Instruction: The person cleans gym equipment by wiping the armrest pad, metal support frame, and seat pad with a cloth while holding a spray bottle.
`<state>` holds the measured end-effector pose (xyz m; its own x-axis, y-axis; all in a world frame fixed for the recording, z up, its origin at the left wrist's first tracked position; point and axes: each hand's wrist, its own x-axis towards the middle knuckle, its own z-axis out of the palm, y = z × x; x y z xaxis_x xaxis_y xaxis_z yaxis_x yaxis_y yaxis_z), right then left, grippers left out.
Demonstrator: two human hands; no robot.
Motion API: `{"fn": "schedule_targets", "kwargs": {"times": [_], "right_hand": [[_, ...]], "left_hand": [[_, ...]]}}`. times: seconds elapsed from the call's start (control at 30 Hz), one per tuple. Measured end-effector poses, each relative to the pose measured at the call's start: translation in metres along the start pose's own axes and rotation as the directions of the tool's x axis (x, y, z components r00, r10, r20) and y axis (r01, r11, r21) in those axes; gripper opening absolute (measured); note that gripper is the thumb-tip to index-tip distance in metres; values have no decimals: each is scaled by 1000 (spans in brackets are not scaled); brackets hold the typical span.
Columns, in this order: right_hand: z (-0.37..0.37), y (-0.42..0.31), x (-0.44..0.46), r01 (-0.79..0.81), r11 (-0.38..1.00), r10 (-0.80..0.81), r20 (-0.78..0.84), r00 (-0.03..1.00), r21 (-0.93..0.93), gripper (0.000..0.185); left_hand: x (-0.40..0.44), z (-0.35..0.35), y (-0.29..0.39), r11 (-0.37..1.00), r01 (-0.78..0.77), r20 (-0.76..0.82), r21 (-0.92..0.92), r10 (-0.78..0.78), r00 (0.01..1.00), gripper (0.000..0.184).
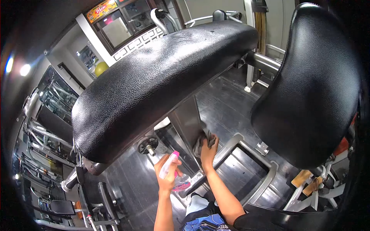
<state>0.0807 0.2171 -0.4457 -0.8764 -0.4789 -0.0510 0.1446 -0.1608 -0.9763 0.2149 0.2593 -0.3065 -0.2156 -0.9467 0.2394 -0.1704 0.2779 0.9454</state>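
My left hand (pixel 163 178) is wrapped round a clear spray bottle (pixel 182 185) with a pink nozzle and pink liquid or label low down. My right hand (pixel 209 154) grips a dark, crumpled cloth (pixel 199 143) and presses it to the flat metal post (pixel 185 117) under the padded bench. Above both hands stretches the long black bench pad (pixel 154 73), its surface shiny and grained. The spray bottle is held a little left of the post, apart from the cloth.
A black backrest pad (pixel 308 84) rises on the right. A grey tubular frame (pixel 266 186) lies along the dark floor (pixel 231 104). Gym machines (pixel 54 133) line the left side. A round black weight plate (pixel 148 144) is near the bottle, and a yellow ball (pixel 101 69) sits farther back.
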Motion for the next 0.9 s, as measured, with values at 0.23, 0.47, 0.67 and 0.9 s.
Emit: {"fn": "schedule_targets", "kwargs": {"times": [0.23, 0.47, 0.67, 0.9], "right_hand": [[33, -102, -19, 595, 768, -636, 174, 752, 237, 42], [17, 55, -41, 358, 930, -364, 73, 929, 81, 44], [20, -6, -23, 134, 981, -132, -26, 991, 142, 48], [28, -58, -5, 517, 838, -535, 72, 842, 175, 44]], "left_hand": [[-2, -12, -14, 987, -105, 47, -121, 112, 993, 23], [-10, -29, -13, 988, -84, 0, -132, 85, 996, 22], [-15, -28, -10, 991, -14, -11, -130, 12, 1000, 23], [-17, -24, -21, 998, 35, 32, -55, -34, 999, 26]]}}
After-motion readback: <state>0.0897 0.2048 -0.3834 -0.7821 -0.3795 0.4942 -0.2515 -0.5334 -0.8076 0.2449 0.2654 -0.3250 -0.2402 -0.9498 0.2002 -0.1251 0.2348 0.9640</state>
